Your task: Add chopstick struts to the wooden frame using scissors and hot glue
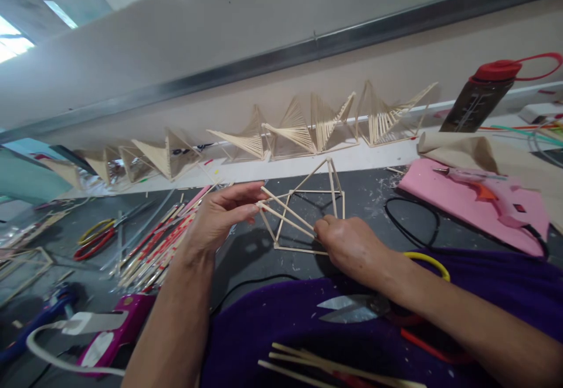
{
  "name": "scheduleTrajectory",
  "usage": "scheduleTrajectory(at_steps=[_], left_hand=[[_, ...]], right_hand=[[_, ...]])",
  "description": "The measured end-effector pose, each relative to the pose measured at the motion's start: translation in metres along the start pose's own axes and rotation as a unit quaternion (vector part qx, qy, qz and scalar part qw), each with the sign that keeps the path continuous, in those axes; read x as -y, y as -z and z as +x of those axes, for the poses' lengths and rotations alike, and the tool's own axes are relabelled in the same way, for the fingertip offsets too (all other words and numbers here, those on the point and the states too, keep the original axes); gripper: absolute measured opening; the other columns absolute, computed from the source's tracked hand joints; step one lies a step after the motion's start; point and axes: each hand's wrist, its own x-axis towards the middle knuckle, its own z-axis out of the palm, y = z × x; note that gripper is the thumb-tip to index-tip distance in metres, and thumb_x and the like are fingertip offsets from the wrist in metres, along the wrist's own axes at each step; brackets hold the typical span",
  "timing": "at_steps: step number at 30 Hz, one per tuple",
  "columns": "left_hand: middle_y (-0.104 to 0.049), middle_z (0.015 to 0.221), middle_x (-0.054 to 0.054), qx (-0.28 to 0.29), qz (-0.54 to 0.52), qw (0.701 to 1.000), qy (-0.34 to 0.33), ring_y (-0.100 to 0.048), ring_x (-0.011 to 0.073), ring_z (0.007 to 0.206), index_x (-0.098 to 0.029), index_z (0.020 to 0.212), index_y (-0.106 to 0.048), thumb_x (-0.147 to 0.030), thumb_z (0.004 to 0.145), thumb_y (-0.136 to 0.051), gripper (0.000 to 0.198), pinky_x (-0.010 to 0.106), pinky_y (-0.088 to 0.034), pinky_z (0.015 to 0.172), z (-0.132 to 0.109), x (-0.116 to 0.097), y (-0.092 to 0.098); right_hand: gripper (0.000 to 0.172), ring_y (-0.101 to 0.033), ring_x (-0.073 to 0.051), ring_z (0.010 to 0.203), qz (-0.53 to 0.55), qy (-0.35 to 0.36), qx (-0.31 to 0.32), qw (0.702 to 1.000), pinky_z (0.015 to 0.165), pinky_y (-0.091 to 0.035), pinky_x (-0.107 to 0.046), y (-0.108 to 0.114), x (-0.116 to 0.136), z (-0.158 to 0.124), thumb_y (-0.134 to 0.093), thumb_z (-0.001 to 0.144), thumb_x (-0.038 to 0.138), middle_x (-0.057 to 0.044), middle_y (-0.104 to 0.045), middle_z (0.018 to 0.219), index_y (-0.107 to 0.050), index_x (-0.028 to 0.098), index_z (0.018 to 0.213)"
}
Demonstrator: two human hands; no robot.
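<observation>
A small frame of thin wooden sticks (301, 251) stands on the dark tabletop, its slanted sticks meeting at raised corners. My left hand (231, 209) is at its left raised corner, thumb and fingers closed around the joint. My right hand (349, 241) pinches the lower right end of a loose-looking wooden stick (285, 207), which slopes down from beside my left fingertips. Just below it, a second stick runs almost parallel from the corner towards my right fingers. My right fingertips partly hide where both sticks end.
Finished stick models (290, 136) line the wall ledge. Scissors (352, 307) and sticks (303, 360) lie on purple cloth (264, 329). Right are a pink glue gun (492, 191) and a bottle (479, 98); left, bundled sticks (153, 247), pliers-like cutters (97, 238) and a magenta power strip (116, 332).
</observation>
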Motion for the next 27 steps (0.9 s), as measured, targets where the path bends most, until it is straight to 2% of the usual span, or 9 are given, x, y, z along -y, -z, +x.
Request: scheduleTrajectory(at_steps=[7, 15, 23, 27], left_hand=[[-0.073, 0.087, 0.005, -0.001, 0.011, 1.0, -0.008, -0.066, 0.0163, 0.075, -0.025, 0.095, -0.073, -0.016, 0.063, -0.076, 0.033, 0.018, -0.049, 0.052, -0.0008, 0.0013, 0.0019], [-0.073, 0.085, 0.006, -0.012, 0.029, 0.999, -0.007, -0.065, 0.0171, 0.072, -0.023, 0.095, -0.074, -0.018, 0.062, -0.077, 0.034, 0.02, -0.05, 0.052, -0.0015, 0.0002, 0.0035], [-0.073, 0.09, 0.008, -0.05, 0.085, 0.995, 0.02, -0.068, 0.022, 0.078, -0.021, 0.094, -0.074, -0.024, 0.058, -0.08, 0.037, 0.022, -0.054, 0.053, -0.005, -0.0054, 0.0057], [-0.073, 0.09, 0.008, -0.051, 0.107, 0.993, 0.021, -0.068, 0.0224, 0.078, -0.021, 0.093, -0.074, -0.026, 0.058, -0.08, 0.036, 0.023, -0.055, 0.055, -0.005, -0.0065, 0.0069]], right_hand=[[0.023, -0.065, -0.02, 0.074, 0.022, -0.006, 0.025, 0.999, 0.057, -0.043, -0.026, 0.0006, -0.0028, 0.001, -0.04, 0.082, 0.004, -0.009, -0.065, 0.09, -0.057, 0.015, 0.094], [0.021, -0.065, -0.02, 0.073, 0.035, 0.001, 0.008, 0.999, 0.056, -0.041, -0.026, -0.0026, -0.0043, 0.0015, -0.041, 0.083, 0.005, -0.007, -0.065, 0.087, -0.057, 0.016, 0.091], [0.022, -0.065, -0.021, 0.075, 0.042, -0.003, 0.021, 0.999, 0.057, -0.043, -0.027, -0.0002, -0.004, 0.0012, -0.044, 0.081, 0.003, -0.008, -0.065, 0.089, -0.057, 0.016, 0.094], [0.024, -0.066, -0.021, 0.075, 0.046, 0.001, 0.017, 0.999, 0.058, -0.044, -0.028, 0.0007, -0.0043, 0.0006, -0.044, 0.079, 0.002, -0.007, -0.066, 0.09, -0.057, 0.016, 0.094]])
